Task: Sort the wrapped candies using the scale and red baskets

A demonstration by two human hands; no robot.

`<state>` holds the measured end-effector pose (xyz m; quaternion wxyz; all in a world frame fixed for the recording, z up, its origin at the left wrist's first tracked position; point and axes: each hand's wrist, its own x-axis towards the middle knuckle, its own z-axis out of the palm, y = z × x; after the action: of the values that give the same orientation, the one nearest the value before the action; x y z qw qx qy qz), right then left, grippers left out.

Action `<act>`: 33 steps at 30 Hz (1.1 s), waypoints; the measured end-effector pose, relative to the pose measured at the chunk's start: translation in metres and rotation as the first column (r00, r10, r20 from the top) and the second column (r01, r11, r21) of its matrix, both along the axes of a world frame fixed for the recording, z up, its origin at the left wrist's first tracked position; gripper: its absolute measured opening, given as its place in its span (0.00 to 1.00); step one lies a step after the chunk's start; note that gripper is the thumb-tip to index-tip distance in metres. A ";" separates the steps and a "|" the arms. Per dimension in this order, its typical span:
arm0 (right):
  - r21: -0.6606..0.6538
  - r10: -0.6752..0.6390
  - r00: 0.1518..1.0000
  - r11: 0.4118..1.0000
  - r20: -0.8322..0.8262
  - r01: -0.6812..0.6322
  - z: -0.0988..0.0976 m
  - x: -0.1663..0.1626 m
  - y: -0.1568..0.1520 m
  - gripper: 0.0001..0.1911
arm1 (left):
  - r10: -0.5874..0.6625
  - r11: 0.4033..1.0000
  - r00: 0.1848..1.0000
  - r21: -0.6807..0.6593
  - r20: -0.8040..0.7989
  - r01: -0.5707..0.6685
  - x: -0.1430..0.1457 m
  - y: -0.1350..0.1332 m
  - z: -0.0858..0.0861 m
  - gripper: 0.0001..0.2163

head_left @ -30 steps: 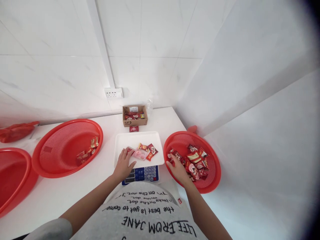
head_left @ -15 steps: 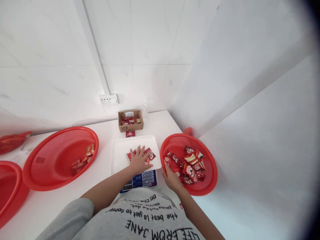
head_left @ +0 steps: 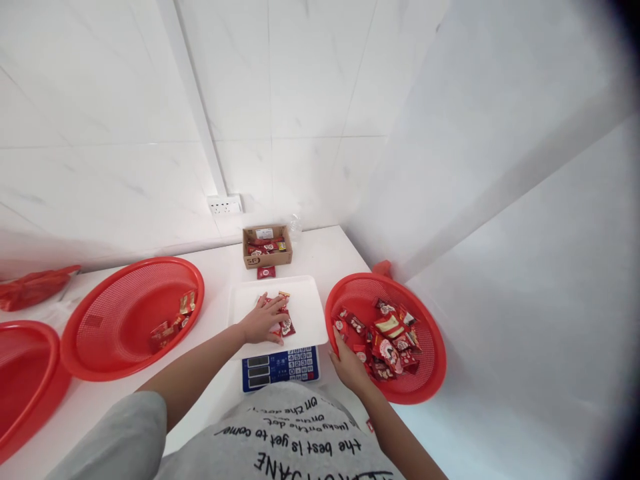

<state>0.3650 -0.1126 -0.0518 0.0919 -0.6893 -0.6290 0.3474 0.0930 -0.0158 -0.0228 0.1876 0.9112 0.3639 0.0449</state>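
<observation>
My left hand (head_left: 264, 321) lies palm down on several small red snack packets (head_left: 287, 327) on the white tray (head_left: 310, 303) of a scale. Its fingers are spread, and they partly cover the packets. Below the tray, the scale's blue keypad and display panel (head_left: 280, 369) faces me. My right hand (head_left: 349, 363) grips the near left rim of a red mesh basket (head_left: 434, 363), with its thumb along the rim and its other fingers partly hidden. Inside that basket lie red and cream packets (head_left: 386, 347).
To the left stand a red basket (head_left: 115, 303) with a few packets and part of another red basket (head_left: 30, 393). Behind the tray is a cardboard box (head_left: 267, 257) of packets, with one red packet (head_left: 266, 272) before it. A wall closes off the right side.
My left hand has slid left over the tray, and the packets under it have shifted left and bunched up. My right hand stays at the basket rim. The view has shifted slightly.
</observation>
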 end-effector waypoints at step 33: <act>-0.047 0.004 0.994 0.999 0.111 0.001 0.005 -0.006 0.000 0.32 | 0.920 0.391 0.351 0.380 -0.171 -0.839 -0.287 -0.110 0.009 0.24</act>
<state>0.3591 -0.1127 -0.0473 0.0403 -0.7092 -0.6252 0.3233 -0.1939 -0.1261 -0.0136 -0.0404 0.5747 0.8172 0.0147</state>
